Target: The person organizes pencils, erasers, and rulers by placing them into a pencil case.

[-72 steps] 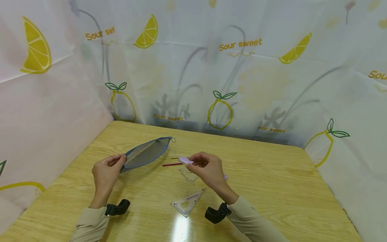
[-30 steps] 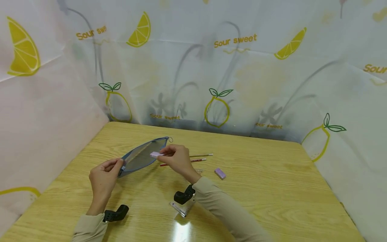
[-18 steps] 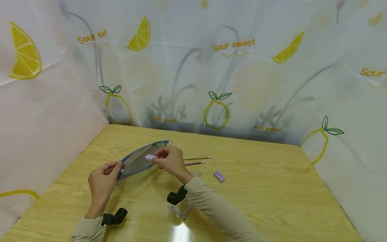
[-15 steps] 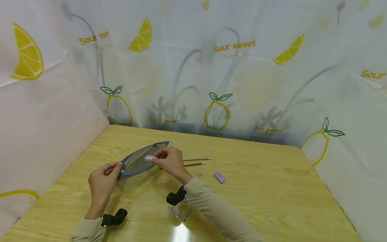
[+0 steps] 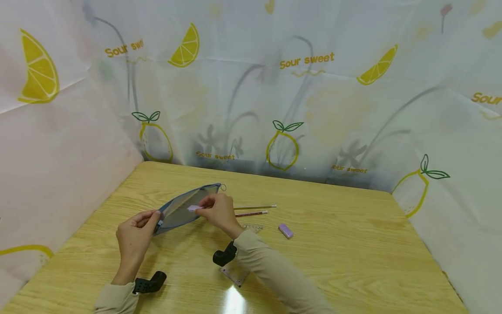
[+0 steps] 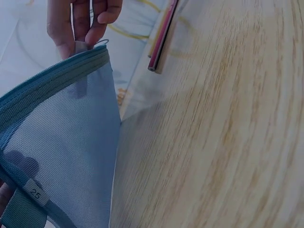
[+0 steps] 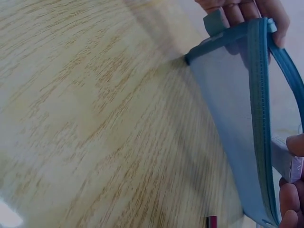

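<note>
My left hand (image 5: 135,234) pinches the near left end of a blue mesh zip pouch (image 5: 177,218), holding it up with its zip undone and its mouth spread. Between the thumb and fingers of my right hand (image 5: 220,213) is a lilac eraser (image 5: 193,208), right at the pouch's mouth. In the right wrist view the eraser (image 7: 284,159) sits between the two zip edges, partly inside. The left wrist view shows the pouch's mesh side (image 6: 71,142) and a tag reading 25, with the right fingers above the zip.
A second lilac eraser (image 5: 285,230) lies to the right on the wooden table (image 5: 345,257). Two pencils, one gold (image 5: 256,206) and one red (image 5: 252,213), lie behind my right hand. Two clear set squares (image 5: 254,227) (image 5: 235,276) are partly hidden by my right arm.
My right hand has carried the eraser leftward from above the pencils to the pouch's mouth, then slightly lower. The left hand keeps its hold on the pouch, nearly still.
</note>
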The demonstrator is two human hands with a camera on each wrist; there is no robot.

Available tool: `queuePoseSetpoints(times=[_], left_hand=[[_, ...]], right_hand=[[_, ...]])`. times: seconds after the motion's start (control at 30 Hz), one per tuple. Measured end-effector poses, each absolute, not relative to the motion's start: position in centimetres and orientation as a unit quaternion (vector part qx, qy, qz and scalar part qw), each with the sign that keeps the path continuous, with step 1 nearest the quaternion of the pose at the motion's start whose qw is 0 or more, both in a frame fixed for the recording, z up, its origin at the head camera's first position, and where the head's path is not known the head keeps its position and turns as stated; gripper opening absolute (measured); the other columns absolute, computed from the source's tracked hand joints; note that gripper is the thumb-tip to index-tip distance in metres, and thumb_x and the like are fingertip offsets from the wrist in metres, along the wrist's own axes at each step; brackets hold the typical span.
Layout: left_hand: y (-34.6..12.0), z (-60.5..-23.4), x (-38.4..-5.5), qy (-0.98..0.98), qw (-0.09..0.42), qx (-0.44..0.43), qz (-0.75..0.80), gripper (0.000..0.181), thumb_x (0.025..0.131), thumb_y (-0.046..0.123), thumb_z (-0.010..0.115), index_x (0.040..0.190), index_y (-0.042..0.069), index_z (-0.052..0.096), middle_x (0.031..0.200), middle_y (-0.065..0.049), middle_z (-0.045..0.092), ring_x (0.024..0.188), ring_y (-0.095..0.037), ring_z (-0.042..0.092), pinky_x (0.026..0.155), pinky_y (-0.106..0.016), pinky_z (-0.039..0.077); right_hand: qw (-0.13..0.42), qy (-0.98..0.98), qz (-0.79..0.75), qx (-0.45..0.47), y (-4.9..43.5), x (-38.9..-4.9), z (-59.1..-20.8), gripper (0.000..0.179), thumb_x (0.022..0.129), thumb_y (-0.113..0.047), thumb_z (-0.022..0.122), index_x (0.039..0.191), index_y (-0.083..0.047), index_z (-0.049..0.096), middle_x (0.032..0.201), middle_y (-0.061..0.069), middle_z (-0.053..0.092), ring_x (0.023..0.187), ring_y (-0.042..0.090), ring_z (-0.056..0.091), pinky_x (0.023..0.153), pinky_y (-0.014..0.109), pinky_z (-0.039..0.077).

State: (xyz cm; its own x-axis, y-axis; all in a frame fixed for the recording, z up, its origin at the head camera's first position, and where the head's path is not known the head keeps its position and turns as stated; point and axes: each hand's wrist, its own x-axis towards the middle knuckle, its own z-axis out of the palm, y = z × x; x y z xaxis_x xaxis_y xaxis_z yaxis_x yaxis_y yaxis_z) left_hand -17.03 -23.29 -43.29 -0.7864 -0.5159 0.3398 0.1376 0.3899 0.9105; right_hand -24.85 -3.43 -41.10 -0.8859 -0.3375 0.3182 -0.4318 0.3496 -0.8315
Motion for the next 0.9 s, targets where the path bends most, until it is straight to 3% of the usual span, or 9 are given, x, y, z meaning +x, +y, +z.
queuePoseSetpoints(times=[0.3, 0.53, 0.9], left_hand=[[-23.3, -43.4, -16.8, -0.779, 0.296, 0.143, -0.534, 0.023, 0.090, 0.021, 0.072, 0.097, -0.002, 0.075, 0.070, 0.016, 0.068, 0.062, 0.004, 0.063, 0.049, -0.015, 0.046], [-23.2, -43.2, -16.9, -0.783, 0.301, 0.134, -0.528, 0.023, 0.090, 0.020, 0.072, 0.097, -0.001, 0.075, 0.070, 0.017, 0.068, 0.063, 0.004, 0.063, 0.049, -0.015, 0.046], [-23.2, -43.0, -16.9, -0.781, 0.299, 0.135, -0.532, 0.024, 0.090, 0.020, 0.072, 0.097, -0.003, 0.074, 0.069, 0.018, 0.067, 0.060, 0.004, 0.062, 0.046, -0.016, 0.044]], right_hand=[[0.042, -0.829, 0.497, 0.254, -4.3, -24.9, -42.0, 0.008, 0.080, -0.006, 0.080, 0.083, -0.003, 0.073, 0.071, -0.002, 0.068, 0.059, -0.002, 0.059, 0.056, 0.014, 0.049], [0.071, -0.849, 0.453, 0.263, -4.6, -24.9, -41.6, 0.009, 0.077, -0.005, 0.080, 0.082, -0.001, 0.074, 0.071, 0.000, 0.068, 0.059, -0.001, 0.057, 0.055, 0.012, 0.046], [0.070, -0.870, 0.398, 0.281, -4.8, -24.9, -41.3, 0.009, 0.079, -0.010, 0.081, 0.080, -0.005, 0.074, 0.070, -0.002, 0.067, 0.057, -0.001, 0.056, 0.053, 0.012, 0.044]])
